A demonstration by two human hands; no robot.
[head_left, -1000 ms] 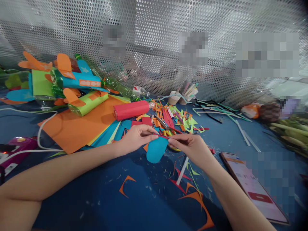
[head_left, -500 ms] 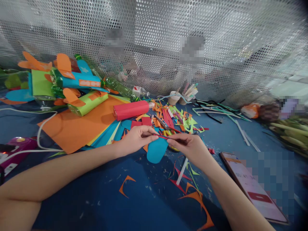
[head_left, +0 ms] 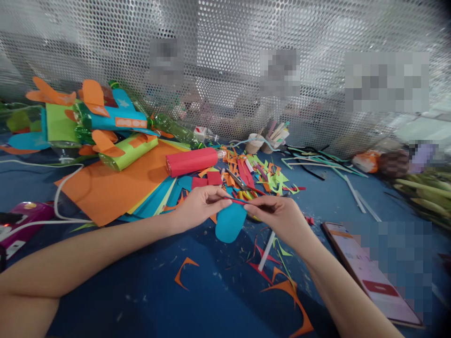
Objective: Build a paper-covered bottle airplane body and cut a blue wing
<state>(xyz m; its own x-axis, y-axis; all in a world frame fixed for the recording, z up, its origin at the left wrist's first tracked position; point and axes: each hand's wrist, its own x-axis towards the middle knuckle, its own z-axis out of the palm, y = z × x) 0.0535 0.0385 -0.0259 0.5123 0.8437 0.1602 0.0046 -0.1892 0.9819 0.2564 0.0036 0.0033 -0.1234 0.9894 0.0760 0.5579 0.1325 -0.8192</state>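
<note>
A rounded blue paper piece (head_left: 230,224) hangs between my hands, with a thin red strip (head_left: 237,201) along its upper edge. My left hand (head_left: 205,203) pinches the left end of the strip between thumb and fingertips. At the other end, my right hand (head_left: 276,212) pinches it the same way. Whether the strip is joined to the blue paper I cannot tell. Just behind the hands lie scissors (head_left: 236,179), partly covered by paper scraps. A red paper-wrapped bottle (head_left: 192,161) rests on its side beyond my left hand.
Paper-covered bottle airplanes (head_left: 118,116) lie at the left on orange sheets (head_left: 120,188). A glue gun (head_left: 30,225) with a white cord is at the left edge, a phone (head_left: 369,277) at the right. Cups of sticks (head_left: 273,141) stand by the perforated metal screen (head_left: 225,42).
The blue paper's lower edge has dipped very slightly. Both hands keep their pinch in nearly the same place.
</note>
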